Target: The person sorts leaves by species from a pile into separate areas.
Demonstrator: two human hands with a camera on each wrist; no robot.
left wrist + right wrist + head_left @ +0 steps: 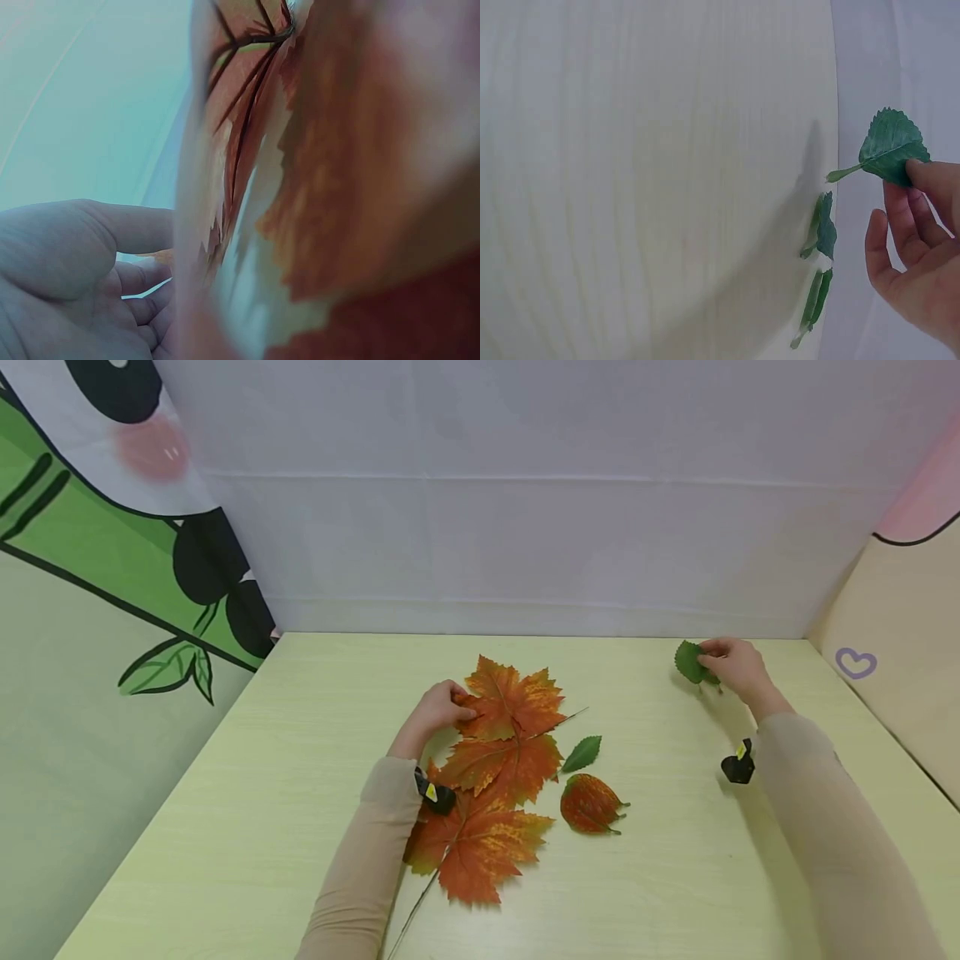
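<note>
- On the pale wood-grained table (225, 827), in from its left edge, the person's left hand (442, 706) pinches the left margin of an upper orange leaf (510, 706) between thumb and fingers.
- Below that, towards the near side, a middle orange leaf (480, 764) and a lower orange leaf (487, 852) overlap in a column. All three look like printed fabric, jagged and yellow-flecked; thin wiry stems poke out.
- Just right of the column, a small green leaf (582, 753) lies flat, pointed and smooth-edged as far as I can see, and nearer me a rounded red-orange piece (590, 804), green-rimmed with stubby tips.
- Near the far right corner, the right hand (738, 668) pinches a serrated green leaf (889, 146), glossy, with a short stalk.
- Beneath it, by the far edge, sit two more green leaves (826, 225), seen nearly edge-on.
- I'd judge the work partway: the orange column is laid out, the held leaf not yet set down, that pair apart from the group.
</note>
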